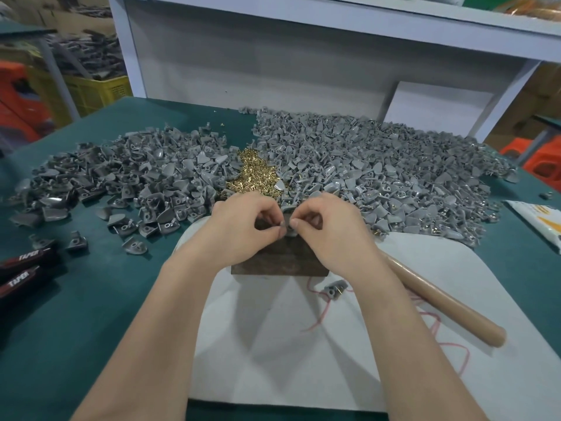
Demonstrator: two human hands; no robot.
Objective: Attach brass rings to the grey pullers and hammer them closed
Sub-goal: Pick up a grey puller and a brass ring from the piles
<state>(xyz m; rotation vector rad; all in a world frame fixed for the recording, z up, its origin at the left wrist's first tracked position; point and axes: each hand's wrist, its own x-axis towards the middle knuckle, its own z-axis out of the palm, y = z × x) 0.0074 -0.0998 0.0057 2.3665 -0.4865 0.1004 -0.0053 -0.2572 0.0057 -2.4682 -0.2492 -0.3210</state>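
L hand [243, 220] and R hand [321, 223] meet fingertip to fingertip, both w/ fingers curled in, thumb and forefinger pinching one small grey puller [289, 231] between them. I hold it low over the wood block [279, 262], so it's already over the place where I'd judge it gets struck. Whether a ring is on it yet I can't tell; it's too small and my fingertips cover it.

Brass rings [255, 174] sit in a heap just beyond the block, between the two puller piles: L pile [136, 177] plain grey, R pile [379, 171] w/ brass glints, prob. the finished ones. Everything is w/in easy reach.

The hammer [440, 305] lies at my R side on the white sheet [303, 344], handle toward me, ready for that hand; its head is hidden under my R wrist. One ringed puller [334, 288] lies by a red thread [318, 317]. Black packs [21, 268] at L are cut off by the edge.
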